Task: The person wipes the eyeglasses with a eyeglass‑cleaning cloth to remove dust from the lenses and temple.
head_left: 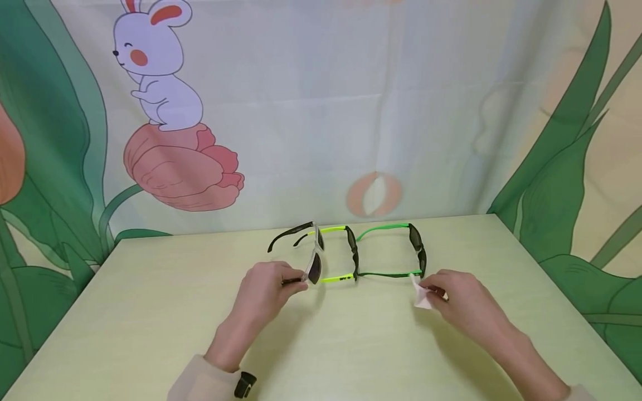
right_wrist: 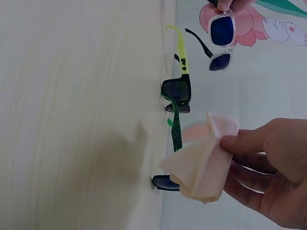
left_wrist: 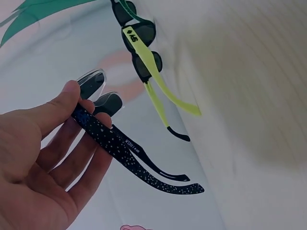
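My left hand [head_left: 266,289] pinches a pair of clear-framed sunglasses [left_wrist: 109,103] by one black speckled temple, near the hinge. Their dark lenses face right in the head view, and both temples are unfolded. A folded pale pink cloth [right_wrist: 204,160] is pinched between the thumb and fingers of my right hand [head_left: 468,301]. Sunglasses with yellow temples [head_left: 338,278] stand on the table just right of the held pair. Beside them, nearest my right hand, are sunglasses with green temples [head_left: 391,274]; in the right wrist view the cloth partly covers these.
The pale table [head_left: 150,334] reaches back to a hanging cloth backdrop [head_left: 301,139] printed with a rabbit, flowers and leaves. The standing sunglasses are near the table's back edge. A black band [head_left: 245,384] shows at my left cuff.
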